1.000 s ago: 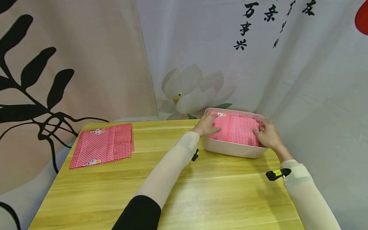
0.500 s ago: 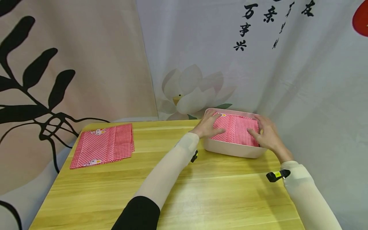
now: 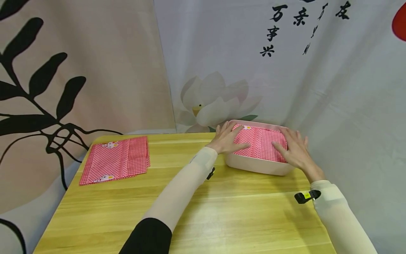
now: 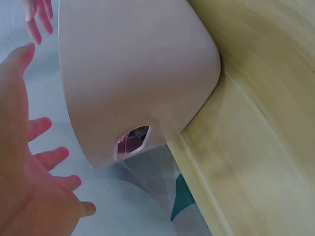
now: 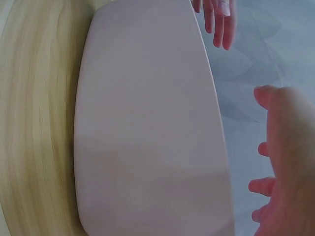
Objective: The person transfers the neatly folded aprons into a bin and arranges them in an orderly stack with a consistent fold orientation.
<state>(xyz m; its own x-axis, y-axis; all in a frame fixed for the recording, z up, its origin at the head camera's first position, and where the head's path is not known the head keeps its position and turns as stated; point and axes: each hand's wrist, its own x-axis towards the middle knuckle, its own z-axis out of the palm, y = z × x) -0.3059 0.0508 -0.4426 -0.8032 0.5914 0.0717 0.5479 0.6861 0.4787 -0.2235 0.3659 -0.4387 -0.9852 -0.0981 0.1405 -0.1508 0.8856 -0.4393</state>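
Your left hand [image 3: 224,139] and right hand [image 3: 295,151]: fingers spread above pink bin [image 3: 258,165], far right corner of counter [image 3: 247,211]. Bin likely light, stiff; take by end slot [image 4: 133,141]. Checked cloth [image 3: 261,144] inside, likely soft.

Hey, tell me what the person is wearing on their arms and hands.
Both hands, left and right, are bare. Cream sleeves cover both forearms to the wrist; farther up the left arm is a black sleeve. A small black device sits at the left wrist, another with a yellow patch at the right.
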